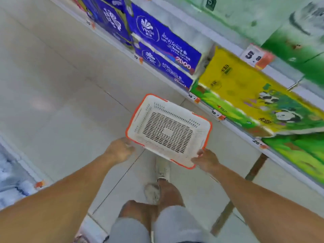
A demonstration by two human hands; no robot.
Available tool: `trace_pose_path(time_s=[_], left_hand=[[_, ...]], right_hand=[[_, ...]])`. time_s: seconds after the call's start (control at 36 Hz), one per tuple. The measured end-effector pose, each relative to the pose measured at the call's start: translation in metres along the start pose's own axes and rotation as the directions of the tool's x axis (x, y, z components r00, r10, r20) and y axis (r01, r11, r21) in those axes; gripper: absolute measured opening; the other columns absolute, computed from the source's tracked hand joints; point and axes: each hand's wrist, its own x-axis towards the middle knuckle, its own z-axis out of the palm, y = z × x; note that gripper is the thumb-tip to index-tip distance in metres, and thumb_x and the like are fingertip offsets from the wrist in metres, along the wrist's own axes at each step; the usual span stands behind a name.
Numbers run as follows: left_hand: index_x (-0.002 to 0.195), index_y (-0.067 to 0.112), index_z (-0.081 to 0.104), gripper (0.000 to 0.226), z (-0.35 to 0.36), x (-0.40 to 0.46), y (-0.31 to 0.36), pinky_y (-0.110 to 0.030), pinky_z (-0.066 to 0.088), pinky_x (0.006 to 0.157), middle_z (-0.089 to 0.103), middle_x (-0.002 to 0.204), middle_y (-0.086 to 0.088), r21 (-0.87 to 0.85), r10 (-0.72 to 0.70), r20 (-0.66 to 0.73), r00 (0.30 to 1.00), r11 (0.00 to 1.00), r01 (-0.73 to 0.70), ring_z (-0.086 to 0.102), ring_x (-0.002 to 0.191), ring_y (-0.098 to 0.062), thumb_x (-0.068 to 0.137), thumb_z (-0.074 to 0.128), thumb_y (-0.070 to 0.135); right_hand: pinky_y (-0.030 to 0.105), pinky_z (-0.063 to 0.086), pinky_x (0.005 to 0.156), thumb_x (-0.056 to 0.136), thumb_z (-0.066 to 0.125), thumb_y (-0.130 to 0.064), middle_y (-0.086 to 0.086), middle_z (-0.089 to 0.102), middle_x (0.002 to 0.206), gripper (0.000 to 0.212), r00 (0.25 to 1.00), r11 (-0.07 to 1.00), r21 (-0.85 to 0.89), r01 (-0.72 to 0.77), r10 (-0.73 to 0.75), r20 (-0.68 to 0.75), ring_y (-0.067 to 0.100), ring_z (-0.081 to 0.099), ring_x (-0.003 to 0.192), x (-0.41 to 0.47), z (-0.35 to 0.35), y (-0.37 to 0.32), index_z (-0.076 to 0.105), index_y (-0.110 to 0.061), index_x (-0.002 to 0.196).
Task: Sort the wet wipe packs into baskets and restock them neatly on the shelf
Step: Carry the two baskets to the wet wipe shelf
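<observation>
You held the empty basket (168, 131) out over the floor by the shelf (228, 120) — right hand (206, 160) pinching its corner, left hand (119, 149) curled at its edge — with no wipe packs sorted yet.

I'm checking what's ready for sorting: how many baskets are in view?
1. A white slotted plastic basket with an orange rim, empty, held over the floor beside the shelf; the right hand grips its near corner, the left hand is at its left edge. Others may lie out of view.
</observation>
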Motion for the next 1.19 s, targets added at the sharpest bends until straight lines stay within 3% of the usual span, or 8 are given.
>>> trace_pose_path(time_s=[0.08,0.31,0.39,0.44,0.53,0.81,0.94,1.19], left_hand=[[0.125,0.019,0.052,0.043,-0.004,0.084,-0.005,-0.030,0.053,0.081,0.068,0.106,-0.009,0.065,-0.021,-0.007,1.000,0.998,0.021,0.065,0.092,-0.025,0.089,0.066,0.038],[0.156,0.006,0.017,0.098,0.021,0.287,-0.021,-0.044,0.038,0.107,0.031,0.157,-0.019,0.180,-0.097,-0.084,0.992,0.977,0.110,0.037,0.140,-0.038,0.084,0.077,0.033],[0.152,0.008,0.029,0.090,0.038,0.360,-0.025,-0.047,0.047,0.099,0.047,0.147,-0.018,0.119,-0.098,-0.025,0.995,0.988,0.100,0.054,0.124,-0.038,0.083,0.077,0.040],[0.132,0.007,0.053,0.057,0.051,0.394,-0.027,-0.040,0.053,0.074,0.067,0.111,-0.014,0.158,-0.051,-0.017,0.999,0.986,0.053,0.065,0.090,-0.033,0.089,0.069,0.039],[0.109,0.005,0.059,0.028,0.059,0.408,-0.019,-0.035,0.044,0.061,0.062,0.089,-0.011,0.313,0.040,-0.143,0.989,0.950,0.007,0.057,0.070,-0.029,0.097,0.057,0.031],[0.117,0.004,0.059,0.026,-0.003,0.241,0.148,-0.037,0.041,0.074,0.064,0.109,-0.019,0.603,0.368,0.072,0.927,0.724,-0.334,0.057,0.091,-0.036,0.099,0.053,0.022],[0.124,0.006,0.062,0.034,0.004,0.108,0.260,-0.042,0.045,0.087,0.065,0.122,-0.024,0.653,0.529,0.269,0.805,0.514,-0.556,0.061,0.111,-0.043,0.090,0.064,0.009],[0.122,0.007,0.063,0.034,0.107,-0.084,0.391,-0.043,0.049,0.083,0.068,0.117,-0.022,0.618,0.686,0.526,0.503,0.098,-0.780,0.062,0.106,-0.041,0.089,0.068,0.013]], right_hand=[[0.029,0.046,0.094,0.083,0.080,-0.028,0.014,0.058,0.138,0.067,0.993,0.983,0.150,-0.102,0.110,-0.043,0.029,0.058,0.124,0.068,0.011,0.001,0.050,-0.006,0.138],[0.048,0.048,0.100,0.074,0.086,-0.038,0.023,0.045,0.145,0.097,0.844,0.800,0.466,-0.377,0.504,-0.183,0.042,0.050,0.129,0.229,0.061,0.039,0.034,0.001,0.145],[0.046,0.046,0.097,0.088,0.074,-0.032,0.024,0.053,0.138,0.072,0.804,0.712,0.599,-0.367,0.567,-0.182,0.043,0.054,0.124,0.277,0.089,0.053,0.036,0.000,0.140],[0.044,0.047,0.086,0.099,0.059,-0.022,0.025,0.058,0.130,0.043,0.765,0.705,0.615,-0.352,0.595,-0.245,0.045,0.058,0.115,0.296,0.102,0.061,0.040,-0.002,0.132],[0.040,0.044,0.080,0.102,0.048,-0.016,0.026,0.061,0.120,0.025,0.754,0.750,0.583,-0.313,0.570,-0.328,0.044,0.059,0.109,0.299,0.110,0.076,0.048,-0.002,0.122],[0.035,0.044,0.075,0.100,0.053,-0.017,0.011,0.059,0.092,0.011,0.610,0.479,0.853,-0.206,0.745,-0.271,0.037,0.062,0.093,0.091,0.065,0.114,0.058,-0.007,0.101],[0.037,0.047,0.082,0.102,0.051,-0.018,0.018,0.066,0.114,0.025,0.475,0.159,0.983,-0.094,0.875,-0.096,0.037,0.061,0.101,-0.078,0.047,0.144,0.059,-0.004,0.121],[0.044,0.057,0.079,0.087,0.061,-0.026,0.011,0.071,0.095,0.029,0.333,-0.178,0.968,0.176,0.937,0.111,0.033,0.069,0.091,-0.240,0.095,0.241,0.065,-0.005,0.105]])
